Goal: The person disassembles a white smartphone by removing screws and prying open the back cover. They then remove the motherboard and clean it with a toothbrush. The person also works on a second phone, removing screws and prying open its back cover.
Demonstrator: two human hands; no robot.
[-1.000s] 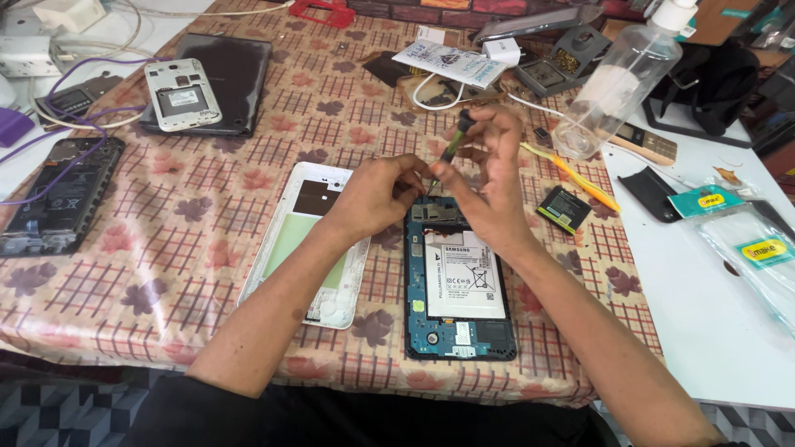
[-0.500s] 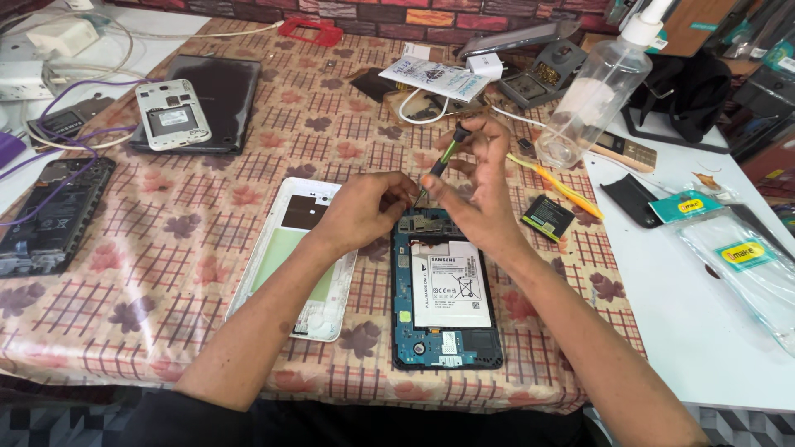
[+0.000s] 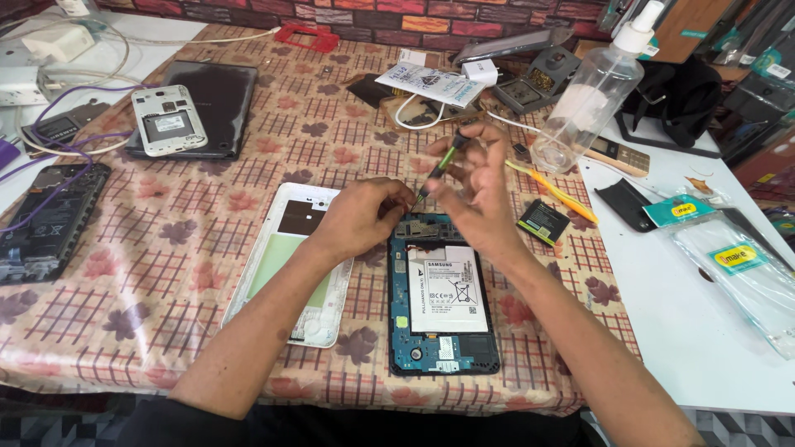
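An opened tablet point(image 3: 443, 310) lies face down in front of me, its blue board and white battery bared. My right hand point(image 3: 476, 194) grips a small green-and-black screwdriver point(image 3: 440, 166), tip angled down toward the tablet's top left corner. My left hand point(image 3: 363, 217) rests at that same corner, fingers pinched close to the screwdriver tip; what they pinch is too small to see. The tablet's white back cover point(image 3: 291, 261) lies just to the left, partly under my left forearm.
A clear spray bottle point(image 3: 590, 98) stands at the back right. A small black battery point(image 3: 543, 222) and an orange tool point(image 3: 553, 192) lie right of my hands. Another opened device point(image 3: 45, 222), a dark tablet point(image 3: 222, 106) with a white phone point(image 3: 168, 121) on it sit left.
The view has shifted slightly. Both hands stay at the tablet's top edge, and the screwdriver tip has dropped closer to my left fingers.
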